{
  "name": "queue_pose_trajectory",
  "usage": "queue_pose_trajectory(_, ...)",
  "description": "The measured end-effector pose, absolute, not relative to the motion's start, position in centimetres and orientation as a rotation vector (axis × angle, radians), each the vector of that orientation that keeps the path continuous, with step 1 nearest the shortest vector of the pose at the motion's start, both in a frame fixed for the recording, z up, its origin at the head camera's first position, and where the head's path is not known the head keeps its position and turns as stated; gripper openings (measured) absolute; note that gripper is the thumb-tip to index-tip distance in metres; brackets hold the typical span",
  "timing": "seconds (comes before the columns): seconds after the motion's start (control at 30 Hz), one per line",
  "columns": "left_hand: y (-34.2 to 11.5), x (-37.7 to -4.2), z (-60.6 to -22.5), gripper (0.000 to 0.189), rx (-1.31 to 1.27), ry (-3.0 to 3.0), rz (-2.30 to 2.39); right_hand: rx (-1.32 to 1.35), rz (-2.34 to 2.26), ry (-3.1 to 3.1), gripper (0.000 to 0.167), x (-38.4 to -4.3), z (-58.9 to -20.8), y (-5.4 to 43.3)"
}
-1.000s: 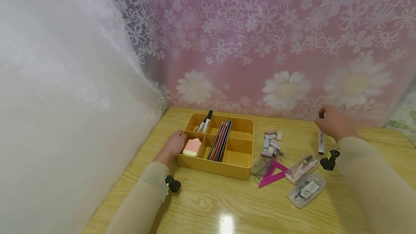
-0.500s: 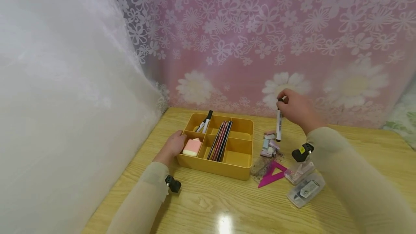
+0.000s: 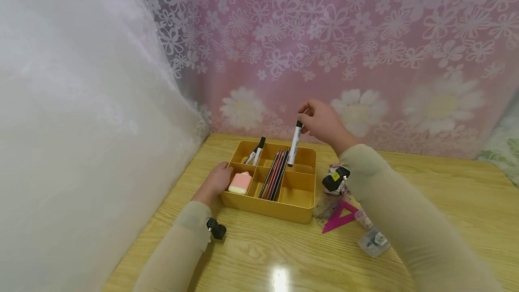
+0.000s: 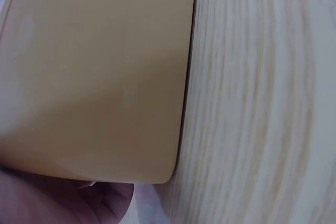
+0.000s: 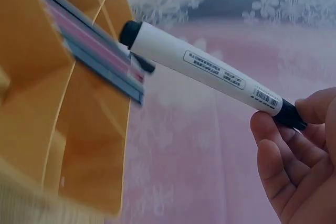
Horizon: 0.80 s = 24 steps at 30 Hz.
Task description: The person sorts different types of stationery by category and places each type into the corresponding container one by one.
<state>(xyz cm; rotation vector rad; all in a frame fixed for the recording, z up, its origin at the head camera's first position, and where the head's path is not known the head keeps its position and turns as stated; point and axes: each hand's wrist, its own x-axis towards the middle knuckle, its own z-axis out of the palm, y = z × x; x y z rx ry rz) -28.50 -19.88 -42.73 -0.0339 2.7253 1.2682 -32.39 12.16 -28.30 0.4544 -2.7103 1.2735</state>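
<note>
My right hand (image 3: 322, 122) pinches a white marker (image 3: 295, 144) by its black cap and holds it over the back of a yellow divided organizer box (image 3: 267, 211). In the right wrist view, the marker (image 5: 202, 66) slants with its dark end toward the box. My left hand (image 3: 218, 179) grips the box's left side; in the left wrist view, its curled fingers (image 4: 113, 201) show at the end wall. Inside the box are two markers (image 3: 255, 154) at back left, a pink-and-cream bottle-shaped item (image 3: 240, 183) at front left, and several pencils (image 3: 275, 175) leaning across the middle divider.
Right of the box lie a magenta set square (image 3: 339, 220), small eraser-like blocks (image 3: 335, 190) partly behind the right wrist camera, and clear plastic cases (image 3: 373, 243) partly covered by the right sleeve. A pink floral curtain (image 3: 275, 98) hangs behind the wooden table (image 3: 243, 256).
My right hand has lifted the marker from the table's right side and carried it left, over the box. My left hand has stayed on the box.
</note>
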Motion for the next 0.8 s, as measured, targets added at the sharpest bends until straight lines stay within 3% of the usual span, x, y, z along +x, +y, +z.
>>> queue_pose_trajectory(0.43, -19.9, -28.7, -43.1, 0.051, -0.052, 2.713, 1.289, 0.463, 1.486, -2.659, 0.016, -33.1, -30.1, 4.5)
queue_pose_trajectory(0.8, -20.0, -28.9, -43.1, 0.051, -0.031, 2.707, 1.309, 0.513, 1.37, -2.7, 0.009, -34.2, -33.3, 0.1)
